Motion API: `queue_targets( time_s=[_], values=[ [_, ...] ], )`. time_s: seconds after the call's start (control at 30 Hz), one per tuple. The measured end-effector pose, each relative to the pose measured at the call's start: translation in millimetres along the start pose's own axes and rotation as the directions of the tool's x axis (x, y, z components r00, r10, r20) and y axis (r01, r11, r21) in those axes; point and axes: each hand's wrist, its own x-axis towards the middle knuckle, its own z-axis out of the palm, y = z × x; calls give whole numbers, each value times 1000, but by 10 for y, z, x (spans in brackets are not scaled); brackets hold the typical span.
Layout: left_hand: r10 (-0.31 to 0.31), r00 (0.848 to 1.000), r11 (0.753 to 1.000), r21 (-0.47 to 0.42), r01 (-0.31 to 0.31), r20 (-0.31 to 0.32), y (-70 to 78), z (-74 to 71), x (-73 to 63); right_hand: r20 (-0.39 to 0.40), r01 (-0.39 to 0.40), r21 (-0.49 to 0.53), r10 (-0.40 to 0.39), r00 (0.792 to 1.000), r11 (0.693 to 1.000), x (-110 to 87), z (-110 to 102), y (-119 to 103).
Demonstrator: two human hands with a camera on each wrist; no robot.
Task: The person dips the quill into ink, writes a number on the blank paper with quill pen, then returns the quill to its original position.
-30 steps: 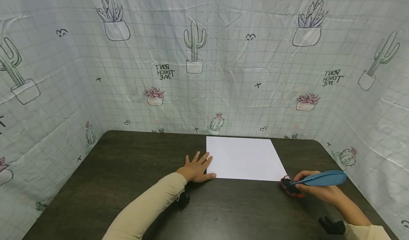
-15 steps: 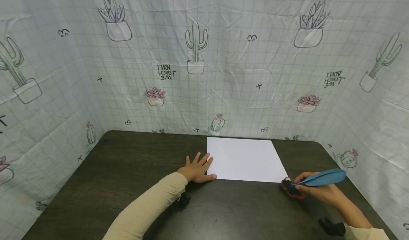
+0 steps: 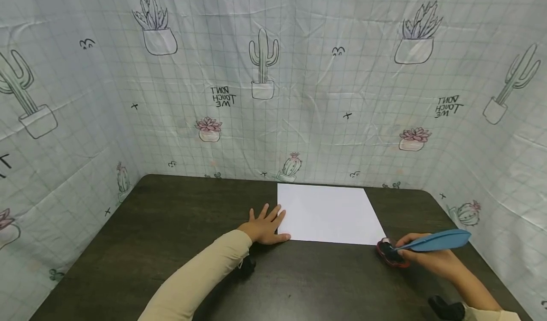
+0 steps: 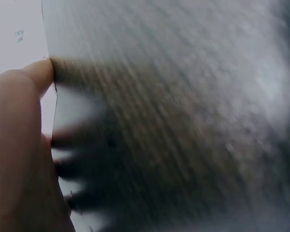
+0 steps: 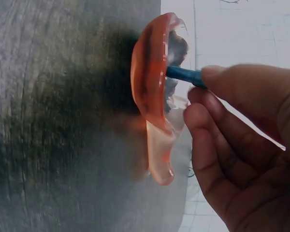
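My left hand (image 3: 264,228) lies flat with fingers spread, its fingertips and thumb over the left edge of a white paper sheet (image 3: 326,214). My right hand (image 3: 427,257) pinches a blue quill pen (image 3: 444,240) between thumb and fingers. The feather end slants up to the right. In the right wrist view, the blue shaft (image 5: 181,74) runs down into a small translucent orange-red dish (image 5: 152,72) that holds something black. This dish (image 3: 380,253) sits by the sheet's near right corner, and its stubby pale handle (image 5: 160,159) sticks out to one side.
A dark wood-look table (image 3: 192,202) carries everything. Around it hangs a pale grid curtain (image 3: 307,121) printed with potted cacti, enclosing the back and both sides. Each wrist wears a black device, such as the right wrist camera (image 3: 446,307).
The feather end of the quill pen has swung slightly to the right, its tip still in the dish. The left hand stays on the sheet's edge.
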Motion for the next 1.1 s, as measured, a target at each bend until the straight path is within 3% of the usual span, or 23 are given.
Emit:
queue_targets(
  time_s=[0.17, 0.5, 0.73, 1.1],
  values=[
    [-7, 1000, 1000, -2, 8, 21, 15, -20, -12, 20, -6, -1, 6, 1000, 1000, -8, -3, -15],
    [0, 1000, 1000, -28, 0, 15, 51, -62, -48, -38, 20, -86, -24, 999, 996, -39, 4, -49],
    [-6, 999, 1000, -15, 7, 32, 34, -45, -51, -113, 90, -135, -106, 988, 987, -62, 60, -66],
    [-21, 1000, 999, -48, 22, 23, 13, -36, -39, -134, -90, -198, 64, 989, 976, -90, 61, -150]
  ],
)
